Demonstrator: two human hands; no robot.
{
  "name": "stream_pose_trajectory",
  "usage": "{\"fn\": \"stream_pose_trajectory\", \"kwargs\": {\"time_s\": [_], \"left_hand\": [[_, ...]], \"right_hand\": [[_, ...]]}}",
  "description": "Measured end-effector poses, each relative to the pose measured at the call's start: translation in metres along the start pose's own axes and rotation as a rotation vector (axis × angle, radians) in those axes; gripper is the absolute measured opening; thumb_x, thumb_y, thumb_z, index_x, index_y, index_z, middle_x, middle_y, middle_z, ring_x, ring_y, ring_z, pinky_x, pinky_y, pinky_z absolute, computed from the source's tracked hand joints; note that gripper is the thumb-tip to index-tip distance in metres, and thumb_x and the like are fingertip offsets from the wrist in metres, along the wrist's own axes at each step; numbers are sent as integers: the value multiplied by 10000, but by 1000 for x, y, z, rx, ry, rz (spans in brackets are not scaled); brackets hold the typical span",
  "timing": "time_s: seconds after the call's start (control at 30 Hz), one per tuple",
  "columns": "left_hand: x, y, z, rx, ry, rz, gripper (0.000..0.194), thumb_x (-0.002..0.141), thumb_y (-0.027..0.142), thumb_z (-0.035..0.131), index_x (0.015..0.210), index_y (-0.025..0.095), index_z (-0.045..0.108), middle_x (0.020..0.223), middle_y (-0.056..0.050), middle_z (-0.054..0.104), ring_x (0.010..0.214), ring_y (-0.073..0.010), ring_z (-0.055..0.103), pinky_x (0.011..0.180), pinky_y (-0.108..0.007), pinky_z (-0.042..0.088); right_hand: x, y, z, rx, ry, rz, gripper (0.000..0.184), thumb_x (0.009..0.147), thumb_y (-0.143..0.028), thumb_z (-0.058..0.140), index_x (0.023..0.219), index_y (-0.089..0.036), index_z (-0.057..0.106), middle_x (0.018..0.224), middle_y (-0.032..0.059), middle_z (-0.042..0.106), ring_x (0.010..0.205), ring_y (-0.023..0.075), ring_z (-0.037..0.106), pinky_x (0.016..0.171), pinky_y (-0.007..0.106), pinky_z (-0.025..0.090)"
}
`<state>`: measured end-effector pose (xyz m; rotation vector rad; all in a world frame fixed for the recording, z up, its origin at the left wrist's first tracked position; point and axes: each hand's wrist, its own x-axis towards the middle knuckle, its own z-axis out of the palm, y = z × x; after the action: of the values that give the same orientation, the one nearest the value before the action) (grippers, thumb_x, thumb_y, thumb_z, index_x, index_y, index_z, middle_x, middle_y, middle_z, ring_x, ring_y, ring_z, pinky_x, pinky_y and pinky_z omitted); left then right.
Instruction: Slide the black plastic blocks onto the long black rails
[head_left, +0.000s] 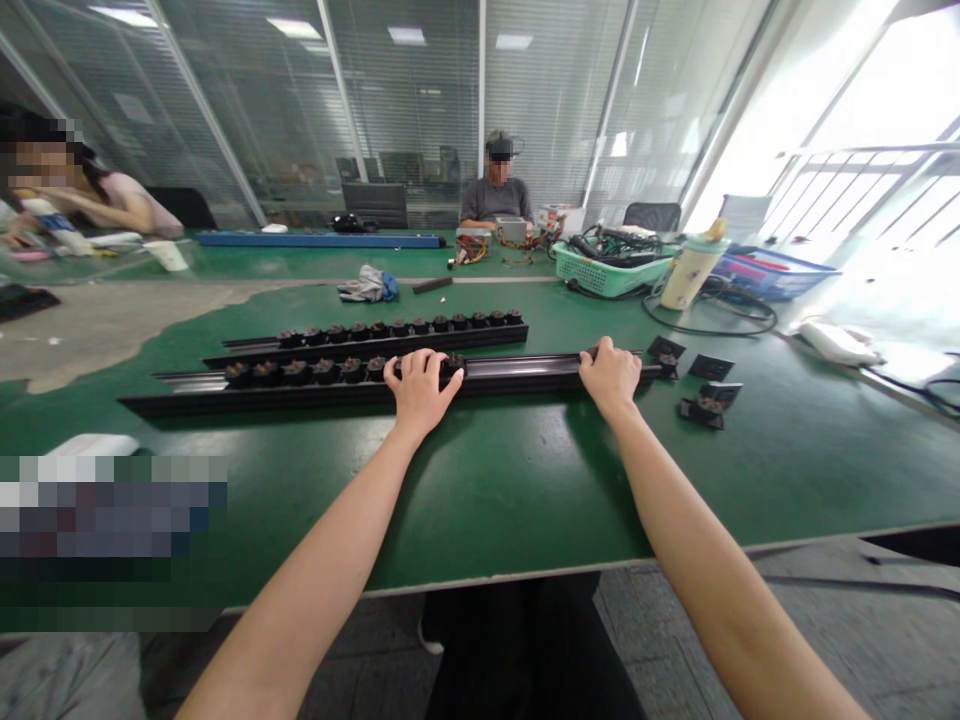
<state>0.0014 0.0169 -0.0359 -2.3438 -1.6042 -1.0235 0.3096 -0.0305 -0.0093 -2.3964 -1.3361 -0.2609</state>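
A long black rail (525, 384) with a shiny inner channel lies across the table in front of me. Round black socket-like modules (324, 371) stand in a row along its left part. My left hand (421, 392) grips the right end of that row, fingers over the modules and thumb on their right side; the pieces beneath are partly hidden. Toward the rail's right end, my right hand (612, 374) is closed around it. Behind it lies a second black rail (480, 338) with a similar row of modules. Several loose black square pieces (711, 366) rest beyond my right hand.
Farther back are a grey-blue glove (369, 285), a green basket (600, 275) of cables, a pale bottle (690, 275) and a blue basket (787, 275). A long blue bar (322, 240) lies across the far table. Two people sit at the far side and left.
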Motion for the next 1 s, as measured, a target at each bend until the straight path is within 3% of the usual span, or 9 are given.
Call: {"fn": "stream_pose_trajectory", "kwargs": {"time_s": [1.0], "left_hand": [[0,0,0,8,13,11,354,1008,499,513,1237,277,668,1337,-116,653,1318,-329,524,1229,-583,195]], "right_hand": [[-1,-1,-2,7,-11,10,342,1013,-340,485,1209,-101,633,1154,249,737,1145,370,647,966,445,367]]}}
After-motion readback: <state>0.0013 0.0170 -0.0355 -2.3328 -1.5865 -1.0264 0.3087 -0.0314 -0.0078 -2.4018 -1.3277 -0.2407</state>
